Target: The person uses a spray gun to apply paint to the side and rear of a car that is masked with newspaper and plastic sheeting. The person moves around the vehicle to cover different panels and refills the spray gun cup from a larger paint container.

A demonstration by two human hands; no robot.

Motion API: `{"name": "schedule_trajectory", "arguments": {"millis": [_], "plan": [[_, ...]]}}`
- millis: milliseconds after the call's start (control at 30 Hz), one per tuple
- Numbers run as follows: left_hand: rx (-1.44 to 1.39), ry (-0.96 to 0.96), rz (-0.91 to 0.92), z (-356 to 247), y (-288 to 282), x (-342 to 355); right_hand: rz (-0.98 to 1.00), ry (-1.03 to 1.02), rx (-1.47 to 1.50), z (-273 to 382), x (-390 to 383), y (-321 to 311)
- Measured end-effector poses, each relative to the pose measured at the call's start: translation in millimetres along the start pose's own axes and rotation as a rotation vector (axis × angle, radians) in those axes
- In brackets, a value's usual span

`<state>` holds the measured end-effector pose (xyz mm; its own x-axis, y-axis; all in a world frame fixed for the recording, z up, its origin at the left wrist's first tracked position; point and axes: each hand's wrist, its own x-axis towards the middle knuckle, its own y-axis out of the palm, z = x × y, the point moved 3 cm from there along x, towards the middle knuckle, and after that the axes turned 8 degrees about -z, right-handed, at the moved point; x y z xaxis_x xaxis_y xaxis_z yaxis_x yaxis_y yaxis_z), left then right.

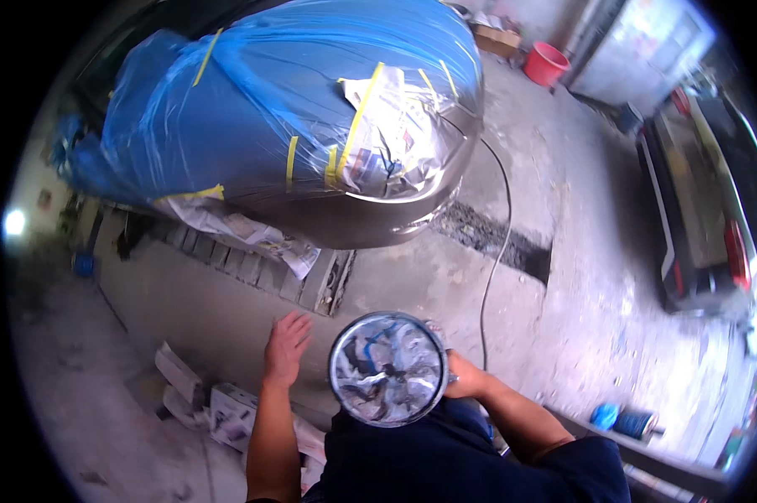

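Left hand: the left hand (287,344), bare and holding nothing, fingers extended, just left of the round object and apart from it.
Right hand: the right hand (466,375), closed on the right side of the round object; the grip is partly hidden.
Round object: one round object (387,369), dark rim, face mottled grey and white with a blue streak; held in front of the dark shirt (445,461); exact kind cannot be told.
Hose: one thin hose (506,226), curving from beyond the round object down to its right, near the right forearm.
Paper and packaging: pale pieces (236,411), on the floor left of the round object.
Floor grating: one barred strip (244,264), beyond and left of the round object.
Trench: one rough slot (500,239), beyond and right of the round object.
Masked car: one brownish car body (336,222), beyond the round object; blue plastic film (286,92) over it, yellow tape strips (292,161), printed paper (403,142) taped at the near corner.
Blue bundle: one (605,415), right of the round object, against a dark cylinder (636,422).
Second car: one (705,218), far right of the round object, red lamp (737,251) showing.
Bucket: one red bucket (546,64), far beyond and right of the round object, near a cardboard box (496,40).
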<state>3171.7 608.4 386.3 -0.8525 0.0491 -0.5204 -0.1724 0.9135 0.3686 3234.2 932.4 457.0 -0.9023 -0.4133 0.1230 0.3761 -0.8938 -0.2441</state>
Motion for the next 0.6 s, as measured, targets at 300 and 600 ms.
{"name": "schedule_trajectory", "arguments": {"millis": [300,600], "plan": [[0.358,-0.143,0.225,-20.3,-12.6,16.3,-0.315,0.311,-0.046,22.7,-89.1,103.8],[0.532,-0.215,0.188,49.5,-40.9,40.9,-0.646,0.513,0.111,-86.3,-145.1,162.2]]}}
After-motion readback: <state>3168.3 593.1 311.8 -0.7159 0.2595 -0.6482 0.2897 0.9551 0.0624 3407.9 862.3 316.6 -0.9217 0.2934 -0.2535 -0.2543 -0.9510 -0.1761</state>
